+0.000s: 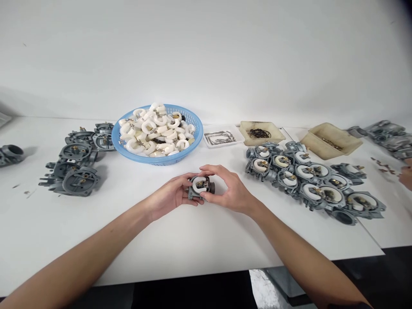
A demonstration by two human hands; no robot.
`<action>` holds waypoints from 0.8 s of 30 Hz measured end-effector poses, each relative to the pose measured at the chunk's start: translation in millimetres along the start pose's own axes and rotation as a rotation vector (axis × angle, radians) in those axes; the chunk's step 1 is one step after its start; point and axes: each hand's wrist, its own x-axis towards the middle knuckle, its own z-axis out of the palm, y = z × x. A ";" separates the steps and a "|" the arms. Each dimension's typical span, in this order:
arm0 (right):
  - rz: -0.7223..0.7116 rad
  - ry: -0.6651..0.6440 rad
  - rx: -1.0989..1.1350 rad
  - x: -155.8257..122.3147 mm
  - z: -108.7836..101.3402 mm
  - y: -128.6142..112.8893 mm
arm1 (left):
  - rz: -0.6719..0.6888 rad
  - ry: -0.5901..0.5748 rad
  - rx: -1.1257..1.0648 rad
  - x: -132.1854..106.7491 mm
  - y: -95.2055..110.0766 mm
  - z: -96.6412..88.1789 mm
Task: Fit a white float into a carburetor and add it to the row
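Both my hands hold one grey metal carburetor body (200,187) just above the white table (193,240), near its middle. My left hand (172,195) grips it from the left side, fingers curled under it. My right hand (227,189) wraps over its right side, with thumb and fingers pinching at the top. A white plastic float sits in the body's open face.
A blue basket (196,131) of white floats stands behind my hands. Bare grey carburetor bodies (77,165) lie at the left; several bodies with floats fitted (309,180) lie at the right. Small trays (260,133) of springs and pins stand at the back. Another person's hand (406,174) shows at the right edge.
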 end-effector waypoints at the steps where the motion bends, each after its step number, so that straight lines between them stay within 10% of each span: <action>1: 0.003 -0.005 0.001 0.0 -0.3 -0.2 | -0.001 0.000 0.000 0.0 -0.1 -0.2; 24: 0.034 -0.017 0.022 0.7 -0.6 1.1 | 0.013 -0.016 0.013 1.1 -2.4 -3.7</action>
